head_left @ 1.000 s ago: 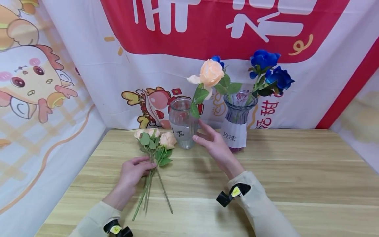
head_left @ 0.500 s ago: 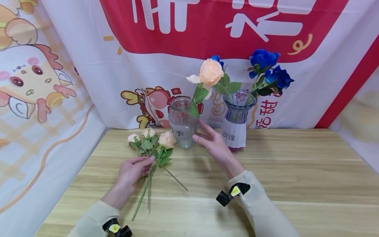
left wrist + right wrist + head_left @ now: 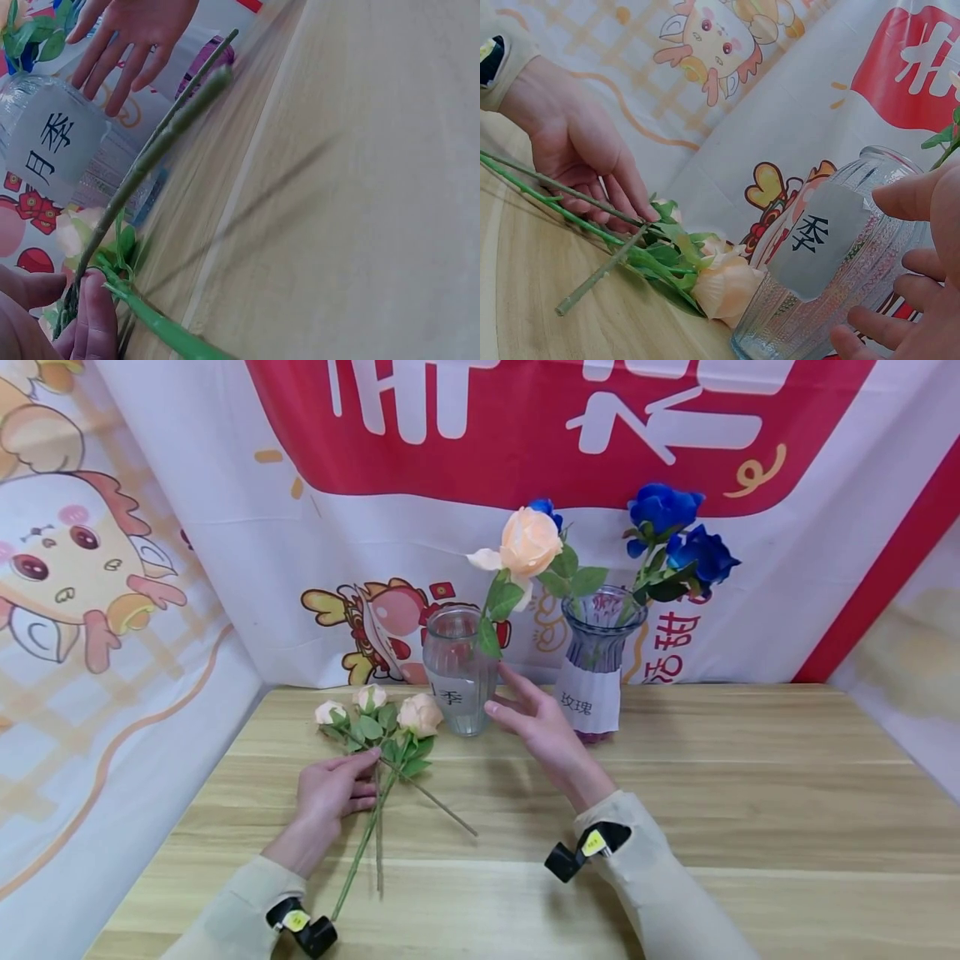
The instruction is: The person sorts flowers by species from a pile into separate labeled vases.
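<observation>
In the head view my left hand (image 3: pixel 330 793) pinches a thin stem among pale pink roses (image 3: pixel 420 716) at the left of the table. That stem (image 3: pixel 142 165) points up and to the right in the left wrist view, while other stems lie on the wood. My right hand (image 3: pixel 551 731) is beside the clear glass vase (image 3: pixel 457 652), thumb and fingers spread loosely; whether it touches the glass I cannot tell. A paper label (image 3: pixel 817 240) is on this vase. One large peach rose (image 3: pixel 530 542) leans out of it to the right.
Right of the clear vase stands a bluish glass vase (image 3: pixel 603 647) with a paper label and blue roses (image 3: pixel 701 560). A printed cloth (image 3: pixel 375 543) hangs close behind both vases. The wooden table (image 3: pixel 750 793) extends toward the right.
Two small rose heads have shifted left, away from the larger one. The stem in my left hand has swung so its lower end points further right. My right hand stays by the vase.
</observation>
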The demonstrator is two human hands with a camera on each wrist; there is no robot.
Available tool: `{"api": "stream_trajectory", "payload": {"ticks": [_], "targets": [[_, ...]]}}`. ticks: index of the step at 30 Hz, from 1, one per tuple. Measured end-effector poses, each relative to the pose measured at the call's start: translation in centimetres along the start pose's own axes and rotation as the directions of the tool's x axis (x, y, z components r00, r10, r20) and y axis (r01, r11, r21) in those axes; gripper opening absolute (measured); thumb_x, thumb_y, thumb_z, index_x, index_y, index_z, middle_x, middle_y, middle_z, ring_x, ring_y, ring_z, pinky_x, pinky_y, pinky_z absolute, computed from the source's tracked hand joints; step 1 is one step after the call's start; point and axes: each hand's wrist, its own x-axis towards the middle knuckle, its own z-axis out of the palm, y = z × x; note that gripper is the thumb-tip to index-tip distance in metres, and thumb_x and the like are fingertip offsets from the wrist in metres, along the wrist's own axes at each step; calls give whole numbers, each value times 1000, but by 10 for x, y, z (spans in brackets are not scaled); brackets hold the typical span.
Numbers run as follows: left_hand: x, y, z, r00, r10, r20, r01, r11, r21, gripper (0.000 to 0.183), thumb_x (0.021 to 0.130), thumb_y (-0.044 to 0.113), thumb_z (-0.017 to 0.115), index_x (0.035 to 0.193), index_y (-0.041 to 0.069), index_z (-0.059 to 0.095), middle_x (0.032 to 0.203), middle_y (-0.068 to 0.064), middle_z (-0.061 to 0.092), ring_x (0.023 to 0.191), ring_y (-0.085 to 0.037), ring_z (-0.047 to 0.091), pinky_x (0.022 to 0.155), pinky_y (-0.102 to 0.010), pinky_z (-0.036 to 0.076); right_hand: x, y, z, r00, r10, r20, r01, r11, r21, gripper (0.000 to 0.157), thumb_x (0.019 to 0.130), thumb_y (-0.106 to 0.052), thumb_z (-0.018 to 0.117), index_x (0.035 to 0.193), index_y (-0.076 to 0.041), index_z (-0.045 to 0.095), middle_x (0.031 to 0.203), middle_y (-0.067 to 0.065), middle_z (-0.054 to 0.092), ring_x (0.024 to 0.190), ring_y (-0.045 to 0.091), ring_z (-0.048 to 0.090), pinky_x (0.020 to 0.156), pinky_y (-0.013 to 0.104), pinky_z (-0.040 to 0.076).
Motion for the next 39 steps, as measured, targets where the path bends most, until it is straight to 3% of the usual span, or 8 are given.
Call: {"api": "stream_trajectory", "payload": {"ticks": [11,16,24,29,35,39], "targets": [[3,2,6,998,-14,-66,12,999,-37,51,94,21,82,137,-1,65,80,7,76,62,-8,71,57,-24,63,0,0,0,1000,4,5,-4,1000,2,72,106,-23,65,169,-23,29,178,-3,24,156,30,43,124,52,43],[1,4,7,991,17,-130,-27,997,-75,40,93,16,81,129,2,72,78,6,77,64,-8,72,60,-26,64,0,-1,1,1000,17,3,-17,1000,10,71,106,-24,65,168,-24,31,177,-5,25,156,28,44,124,50,43],[-3,8,7,977,82,-197,-90,995,-34,39,89,18,84,125,5,75,76,12,74,69,-4,66,63,-19,59,-3,-3,1,1000,15,7,-15,1000,9,72,106,-23,65,169,-23,29,178,-3,24,156,30,43,124,52,44],[-9,14,5,986,89,-141,-102,991,-89,36,94,18,80,128,7,73,80,15,77,76,-2,69,71,-17,60,-2,-3,1,1000,24,7,-24,1000,9,72,106,-24,65,169,-24,29,178,-5,24,155,28,45,124,50,44],[-17,29,2,998,52,-22,-56,974,-220,51,100,15,74,147,7,56,91,13,80,87,-4,74,79,-18,63,-2,-4,1,1000,29,4,-29,1000,8,72,106,-24,65,169,-24,30,178,-5,25,155,27,45,124,50,44],[-22,41,4,998,55,15,-48,954,-297,57,98,13,77,149,7,54,98,11,80,93,-5,75,89,-21,63,-2,-4,1,1000,29,-1,-29,1000,8,71,106,-24,65,168,-23,30,177,-5,25,155,27,45,123,49,45]]}}
